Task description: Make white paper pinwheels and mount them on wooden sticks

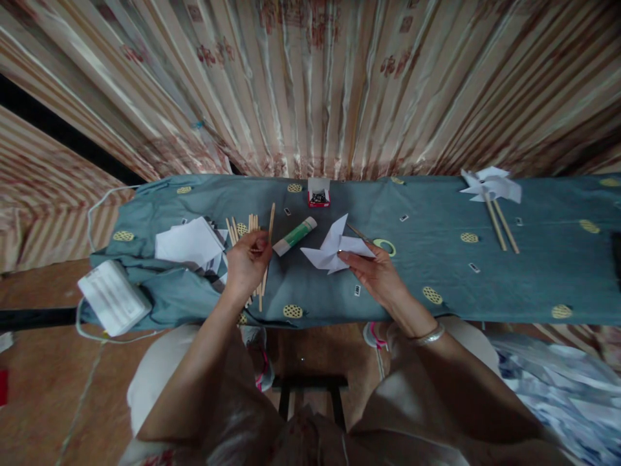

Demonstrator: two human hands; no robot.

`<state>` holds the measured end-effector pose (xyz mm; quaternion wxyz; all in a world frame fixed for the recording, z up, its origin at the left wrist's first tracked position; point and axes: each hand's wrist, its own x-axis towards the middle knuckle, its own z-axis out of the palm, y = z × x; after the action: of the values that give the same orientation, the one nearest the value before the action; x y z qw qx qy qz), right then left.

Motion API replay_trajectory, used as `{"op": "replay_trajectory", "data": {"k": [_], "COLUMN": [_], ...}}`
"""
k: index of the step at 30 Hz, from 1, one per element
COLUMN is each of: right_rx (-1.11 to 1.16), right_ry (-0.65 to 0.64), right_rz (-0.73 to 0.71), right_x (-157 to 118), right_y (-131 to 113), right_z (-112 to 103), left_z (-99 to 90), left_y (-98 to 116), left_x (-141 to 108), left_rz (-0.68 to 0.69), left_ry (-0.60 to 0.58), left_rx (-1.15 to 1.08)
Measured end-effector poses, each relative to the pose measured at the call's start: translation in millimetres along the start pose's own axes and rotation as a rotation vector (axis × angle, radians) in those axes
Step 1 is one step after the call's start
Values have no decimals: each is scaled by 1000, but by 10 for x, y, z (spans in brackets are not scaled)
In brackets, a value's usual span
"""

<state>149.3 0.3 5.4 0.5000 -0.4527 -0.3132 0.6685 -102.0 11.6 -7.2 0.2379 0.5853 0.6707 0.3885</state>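
- Right hand (381,275), right of centre frame: thumb and fingers closed lightly on the white paper pinwheel (327,254), thumb near its middle. A small shiny spot shows there; from my remote view I cannot tell whether it is a pin.
- Paper pinwheel: centre frame, points folded out, no stick on it that I can see.
- Left hand (249,262), left of centre: thumb and fingers drawn together on a thin wooden stick (272,219), its upper end standing clear of the grip.
- Step in hand, my reading: a stick is being selected for the folded pinwheel; joining not yet done.
- Next move, my judgement: calls for the stick's end to meet the pinwheel's middle, right hand pressing the folds so they do not spring loose.
- Near the left hand: loose sticks (233,230) on the cloth; between the hands, a green-and-white tube (294,236).
- Upper centre: red box (319,202), lid raised, small dark pieces inside.
- Just beside the right hand: green ring (385,246), use unclear to me.
- Farther out: white paper sheets (189,243) at left; at upper right, finished-looking pinwheels (492,184) with two sticks below.
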Motion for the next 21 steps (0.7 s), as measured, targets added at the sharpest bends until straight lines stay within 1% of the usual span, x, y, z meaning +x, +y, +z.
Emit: {"op": "replay_trajectory", "data": {"k": [1,4,5,7,9,11,13,17,21], "right_rx": [-16,-78,-107,-178,-266,-355,-412,-474,-545], "right_ry": [-8,-39,-59,-118,-205,-305,-364,-404,-433], "right_rz": [-7,-29,-38,-53,-62,-65,-86,-147,-148], "right_x": [-3,-25,-40,-84,-148,-230,-324,-522,-685], "right_y": [-5,-18,-26,-52,-96,-155,-214,-268,-199], "right_z": [-9,-35,-43,-56,-62,-61,-55,-60,-110], "left_z": [22,128,171,259,335,390,424,465,554], "left_y": [46,243,316,448,544,604,638,672,641], "left_x": [-38,-195,-263,-415,-582,-754,-923,-1252,-1535], "left_rz": [-40,-219,-283,-420,-557,-678,-762,-899,-1004], "left_ry": [1,-85,-98,-100,-117,-80,-59,-91,-72], "left_rx": [-139,-588,-702,-875,-999,-1094,-1151,-1173,-1157]}}
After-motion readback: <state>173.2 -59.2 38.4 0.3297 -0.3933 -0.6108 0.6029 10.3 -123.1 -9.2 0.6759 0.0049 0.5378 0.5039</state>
